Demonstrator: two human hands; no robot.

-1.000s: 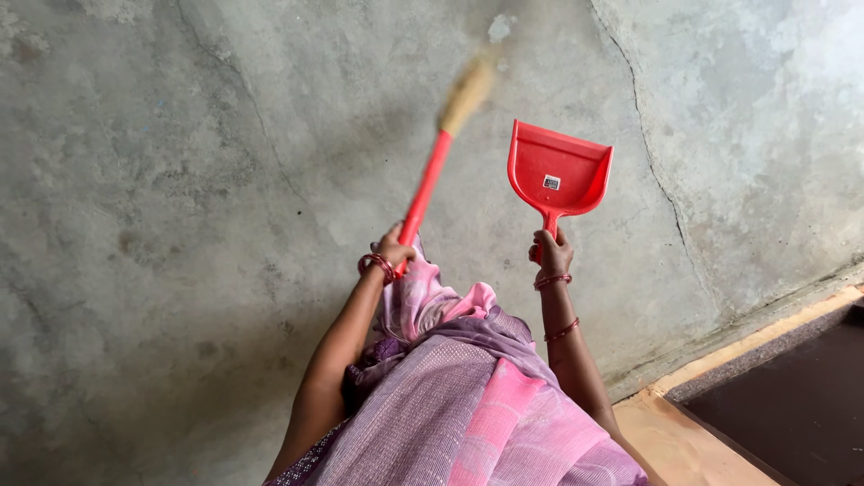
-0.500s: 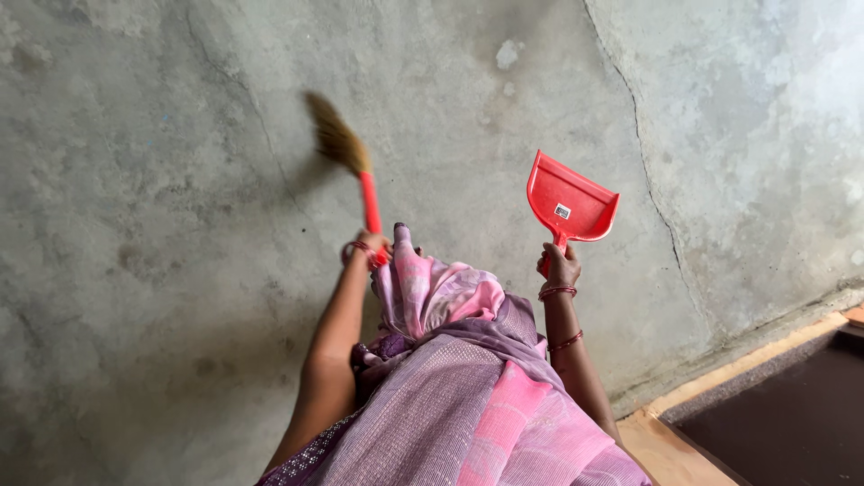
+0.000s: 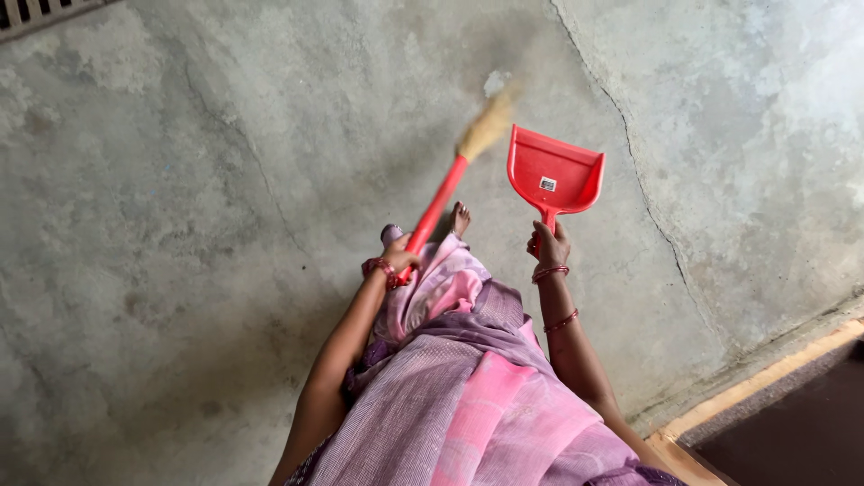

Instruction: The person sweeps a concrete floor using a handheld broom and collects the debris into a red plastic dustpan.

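Broom [image 3: 437,209] gripped in left hand [image 3: 396,264], fingers closed round the low end of the red handle. Handle slanted up and to the right; bristles [image 3: 488,128] blurred, at or just above the floor [image 3: 180,234], near a pale patch [image 3: 496,83]. Contact between bristles and floor not discernible.

Dustpan [image 3: 555,174] gripped in right hand [image 3: 550,245], fingers closed round its short handle. Pan red, held clear of the floor, open mouth turned away from the body, just right of the bristles and apart from them. No debris visible inside.

Surroundings:
- Floor: grey concrete, stained, with a long crack [image 3: 630,135] running down the right side.
- Foot [image 3: 461,217]: bare, showing from under pink and purple cloth, just beside the handle.
- Grate [image 3: 40,13]: far corner, upper left, well apart from both hands.
- Ledge [image 3: 751,389]: pale edge at lower right, with a darker surface beyond.

Step in hand, as judged: sweeping stroke across the floor ahead of the foot, pan in reserve and not yet set down.

Next move, as judged: lower the pan lip flat to the floor near the patch, mouth toward the bristles; shorten the strokes; steer clear of the foot and the crack, a likely trap for dust.
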